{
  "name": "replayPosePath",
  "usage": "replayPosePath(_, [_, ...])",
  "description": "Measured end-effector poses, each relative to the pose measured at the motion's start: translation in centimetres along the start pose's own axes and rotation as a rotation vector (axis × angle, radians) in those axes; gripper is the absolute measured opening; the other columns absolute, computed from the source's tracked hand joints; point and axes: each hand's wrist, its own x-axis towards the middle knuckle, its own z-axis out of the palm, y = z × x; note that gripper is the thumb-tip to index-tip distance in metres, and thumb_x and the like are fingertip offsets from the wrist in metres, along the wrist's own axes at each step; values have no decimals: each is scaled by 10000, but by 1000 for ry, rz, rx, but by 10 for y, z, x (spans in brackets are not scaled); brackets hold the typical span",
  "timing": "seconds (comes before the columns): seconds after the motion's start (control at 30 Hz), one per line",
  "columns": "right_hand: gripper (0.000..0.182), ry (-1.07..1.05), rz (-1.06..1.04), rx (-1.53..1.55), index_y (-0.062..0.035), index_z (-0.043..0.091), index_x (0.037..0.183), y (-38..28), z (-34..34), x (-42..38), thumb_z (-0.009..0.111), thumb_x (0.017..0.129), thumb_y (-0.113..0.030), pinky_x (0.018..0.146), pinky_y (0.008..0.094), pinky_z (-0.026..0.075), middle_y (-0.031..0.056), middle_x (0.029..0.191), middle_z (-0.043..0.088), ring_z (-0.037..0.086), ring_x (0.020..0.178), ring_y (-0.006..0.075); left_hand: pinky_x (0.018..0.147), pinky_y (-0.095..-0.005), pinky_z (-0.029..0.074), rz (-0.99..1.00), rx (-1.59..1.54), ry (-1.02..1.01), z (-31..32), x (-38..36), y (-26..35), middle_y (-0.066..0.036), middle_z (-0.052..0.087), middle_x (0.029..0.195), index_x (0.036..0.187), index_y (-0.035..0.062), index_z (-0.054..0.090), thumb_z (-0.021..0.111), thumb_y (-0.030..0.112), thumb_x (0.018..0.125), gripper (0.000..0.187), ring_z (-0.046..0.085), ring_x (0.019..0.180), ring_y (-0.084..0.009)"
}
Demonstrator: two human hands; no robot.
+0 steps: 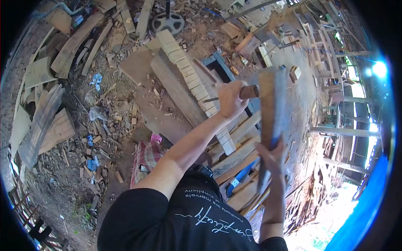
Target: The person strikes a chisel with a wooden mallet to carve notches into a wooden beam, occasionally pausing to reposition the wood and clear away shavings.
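Note:
My left hand (231, 99) is closed in a fist around a chisel, whose round wooden handle (250, 92) sticks out on the right and whose thin blade (211, 100) shows on the left. The fist is over a pale wooden beam (190, 75) marked by a row of evenly spaced crosswise cuts. My right hand (273, 154), smeared by motion, grips the lower part of a long, blurred wooden piece (272, 104). The upper part of that piece stands just right of the chisel handle's end.
A brown plank (176, 90) lies beside the beam. Several boards (238, 154) and a blue object with a white label (235, 182) lie in front of me. Curved wood pieces (75, 42) are piled at left, a spoked wheel (168, 24) stands at the back, and a checkered cloth (146, 158) lies near my left arm.

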Motion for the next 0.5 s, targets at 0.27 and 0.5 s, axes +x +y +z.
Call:
replayPosePath(0.27, [608,418,-765,635,4,298,1357,-86,-38,-17,609,867,-178,669,293,489,93,760,581,581,668,148,614,-411,429,-11,-161,108,0,6,-2,-85,585,709,821,113,553,697,49,674,216,572,675,-336])
replayPosePath(0.5, [697,148,143,32,12,456,1282,29,20,-23,815,708,-154,844,349,474,114,1069,616,587,975,205,735,-367,464,-175,-158,-558,-38,17,8,-109,651,887,925,99,607,717,61,704,250,618,867,-307])
